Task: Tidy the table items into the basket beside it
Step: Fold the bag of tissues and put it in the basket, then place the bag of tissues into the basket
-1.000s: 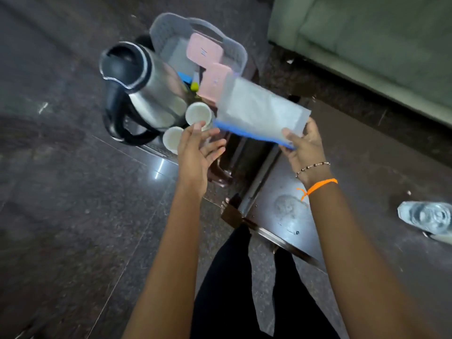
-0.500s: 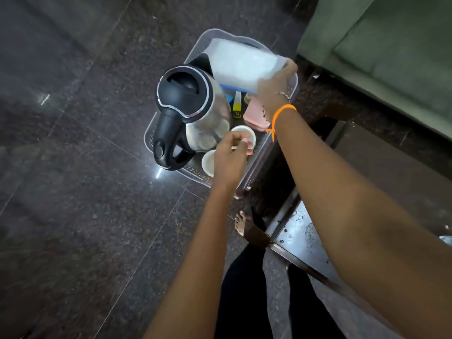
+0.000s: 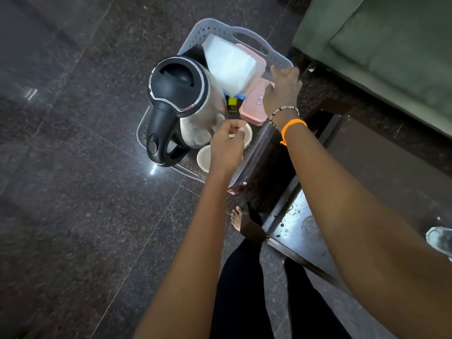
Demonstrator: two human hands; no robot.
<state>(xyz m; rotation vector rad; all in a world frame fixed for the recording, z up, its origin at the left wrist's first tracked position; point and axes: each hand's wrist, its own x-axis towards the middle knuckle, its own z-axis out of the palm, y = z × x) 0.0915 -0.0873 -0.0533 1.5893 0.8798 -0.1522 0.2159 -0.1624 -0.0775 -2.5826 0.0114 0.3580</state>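
A grey plastic basket (image 3: 244,36) stands on the dark floor beside the table (image 3: 303,241). Inside it are a steel kettle with a black lid and handle (image 3: 181,94), a white packet (image 3: 230,67) leaning at the far end, pink lidded boxes (image 3: 252,107) and two white cups (image 3: 203,159). My left hand (image 3: 226,145) is pinched on the rim of the farther white cup (image 3: 249,134). My right hand (image 3: 281,90) hovers over the basket's right rim with fingers apart, just right of the packet and holding nothing.
A green sofa (image 3: 391,45) fills the top right. A clear plastic bottle (image 3: 440,241) lies on the table at the right edge. My bare foot (image 3: 236,218) and dark-clad legs are by the table's corner. Polished stone floor lies to the left.
My right hand carried the white packet from above the table into the basket's far end and let it go. My left hand closed on the cup's rim.
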